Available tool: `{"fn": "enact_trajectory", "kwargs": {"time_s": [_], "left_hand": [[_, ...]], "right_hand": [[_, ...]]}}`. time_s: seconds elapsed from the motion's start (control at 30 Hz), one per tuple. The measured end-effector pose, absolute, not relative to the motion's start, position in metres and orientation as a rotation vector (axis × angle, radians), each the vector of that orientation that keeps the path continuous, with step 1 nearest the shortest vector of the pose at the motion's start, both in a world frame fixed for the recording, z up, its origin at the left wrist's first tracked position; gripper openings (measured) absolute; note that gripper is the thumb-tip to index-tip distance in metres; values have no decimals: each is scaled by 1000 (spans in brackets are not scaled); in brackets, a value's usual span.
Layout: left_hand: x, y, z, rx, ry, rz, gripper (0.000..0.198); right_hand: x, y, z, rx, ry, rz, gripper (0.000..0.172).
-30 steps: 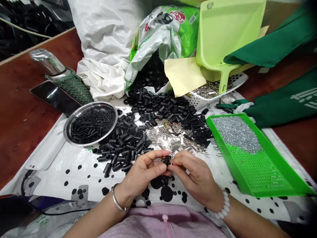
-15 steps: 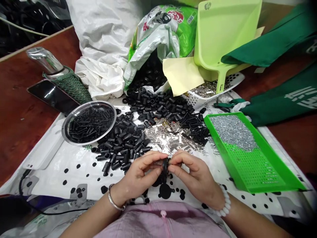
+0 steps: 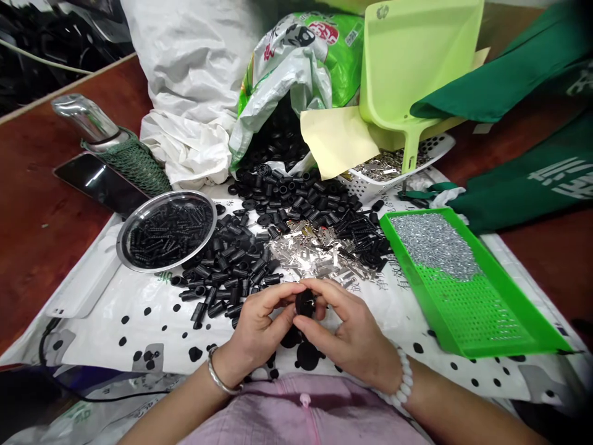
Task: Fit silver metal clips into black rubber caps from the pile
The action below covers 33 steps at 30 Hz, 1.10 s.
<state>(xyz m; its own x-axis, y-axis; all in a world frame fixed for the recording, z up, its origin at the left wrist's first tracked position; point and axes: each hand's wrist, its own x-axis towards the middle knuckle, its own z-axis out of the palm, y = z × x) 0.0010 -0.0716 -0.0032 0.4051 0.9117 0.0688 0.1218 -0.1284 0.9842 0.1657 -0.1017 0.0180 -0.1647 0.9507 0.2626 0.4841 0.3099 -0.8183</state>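
A small round black part [image 3: 305, 303] is pinched between both hands, above the near edge of the table. My left hand [image 3: 259, 330] grips it from the left with thumb and fingertips. From the right, my right hand [image 3: 349, 334] closes its thumb and index finger on the same part, and the fingertips of both hands almost meet over it. Beyond the hands lie a heap of black plastic pieces [image 3: 231, 259] and a pile of shiny flat metal pieces [image 3: 308, 250].
A steel dish [image 3: 167, 232] of black ribbed pieces stands at left, near a phone [image 3: 99, 179]. At right lies a green tray [image 3: 500, 315] with small silvery pieces. Behind are a light-green dustpan [image 3: 419, 62], bags and a white basket [image 3: 370, 185].
The black part has turned so that its round face shows. My right hand has moved left, closer to my left hand.
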Motion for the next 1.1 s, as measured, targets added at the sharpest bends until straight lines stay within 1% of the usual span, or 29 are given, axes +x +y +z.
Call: {"fn": "enact_trajectory", "kwargs": {"time_s": [0.1,0.2,0.27,0.4,0.5,0.6,0.63,0.7,0.73,0.8,0.87,1.0,1.1], "left_hand": [[1,-72,-6,1490,986,926,25],[-2,-71,-8,1649,1039,935,18],[-5,-70,-9,1765,1076,949,18],[-7,-69,-11,1871,1095,953,19],[-6,-69,-11,1949,1058,956,20],[-5,-69,-8,1999,1022,969,21],[-5,-69,-7,2011,1011,976,21],[-6,-69,-5,2035,993,987,22],[-6,-69,-4,2046,987,988,22],[-6,-70,-5,2059,977,979,22],[-7,-71,-7,2061,969,978,21],[-6,-73,-13,2098,886,1087,20],[-7,-70,-9,2159,854,1091,19]], "right_hand": [[163,-99,21,-1251,-1854,608,32],[162,-98,19,-1177,-1947,406,34],[162,-97,16,-1141,-2018,294,33],[163,-96,13,-1138,-2077,197,34],[165,-95,14,-1104,-2088,219,36],[167,-96,17,-1077,-2033,378,41],[168,-97,18,-1073,-1999,438,39],[170,-98,19,-1062,-1950,504,28],[170,-98,19,-1054,-1943,507,22],[170,-99,18,-1045,-1956,494,17],[170,-99,15,-1051,-1980,482,16],[170,-98,9,-1042,-2008,475,16],[175,-96,5,-1004,-2013,504,16]]}}
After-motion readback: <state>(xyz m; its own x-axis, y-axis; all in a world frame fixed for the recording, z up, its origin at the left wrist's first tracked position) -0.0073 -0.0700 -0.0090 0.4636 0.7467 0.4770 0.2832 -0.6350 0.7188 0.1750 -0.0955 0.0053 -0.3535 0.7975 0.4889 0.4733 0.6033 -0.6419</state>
